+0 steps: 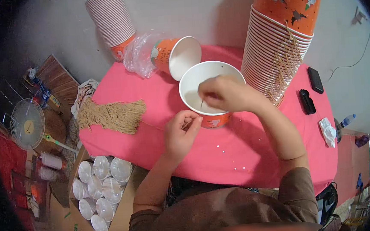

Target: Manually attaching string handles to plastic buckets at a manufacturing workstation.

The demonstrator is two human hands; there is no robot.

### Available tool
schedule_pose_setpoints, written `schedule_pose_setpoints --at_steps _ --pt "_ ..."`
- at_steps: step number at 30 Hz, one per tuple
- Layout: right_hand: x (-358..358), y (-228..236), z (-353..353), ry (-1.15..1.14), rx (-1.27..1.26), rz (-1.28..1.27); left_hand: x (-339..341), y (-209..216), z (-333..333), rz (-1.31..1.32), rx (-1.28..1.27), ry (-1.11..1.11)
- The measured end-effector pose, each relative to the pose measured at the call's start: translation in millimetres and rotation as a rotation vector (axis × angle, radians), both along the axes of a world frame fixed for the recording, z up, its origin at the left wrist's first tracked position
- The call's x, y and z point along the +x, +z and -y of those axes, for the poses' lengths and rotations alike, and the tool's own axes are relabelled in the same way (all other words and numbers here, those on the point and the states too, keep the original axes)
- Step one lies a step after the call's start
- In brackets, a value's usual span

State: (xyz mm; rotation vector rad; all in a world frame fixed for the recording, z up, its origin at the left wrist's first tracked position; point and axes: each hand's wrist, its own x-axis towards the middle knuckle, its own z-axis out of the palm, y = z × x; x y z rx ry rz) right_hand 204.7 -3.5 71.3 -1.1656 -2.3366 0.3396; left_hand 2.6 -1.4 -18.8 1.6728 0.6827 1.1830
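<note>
A round paper tub (216, 121), orange outside and white inside, stands open in front of me on the table. My right hand (226, 93) is over its mouth, fingers pinched; a thin, dark, needle-like piece shows below the fingertips by the near rim. My left hand (182, 130) is closed in a pinch against the near left rim; what it holds is too small to make out. Left of it lies a bundle of tan twine (112, 114), with a strand trailing toward my left hand. Behind the tub, another orange paper tub (163, 54) lies on its side.
A tall stack of tubs (271, 53) with twine strands rises at the right. Another stack (109, 20) and clear plastic wrap (142, 54) are at the back left. A carton (132, 185) of wrapped white tubs sits lower left. Black cases (307, 101) and tissue (327, 132) lie right.
</note>
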Motion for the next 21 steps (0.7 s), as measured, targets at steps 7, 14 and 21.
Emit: schedule_pose_setpoints --at_steps 7,14,21 --pt "51 46 81 -0.548 0.541 0.105 -55 -15 -6 -0.014 -0.040 -0.016" --pt "100 52 154 -1.113 0.635 0.302 -89 -12 -8 -0.100 -0.237 -0.231" --pt "85 20 155 -0.788 0.056 0.229 -67 17 1 0.117 -0.314 -0.655"
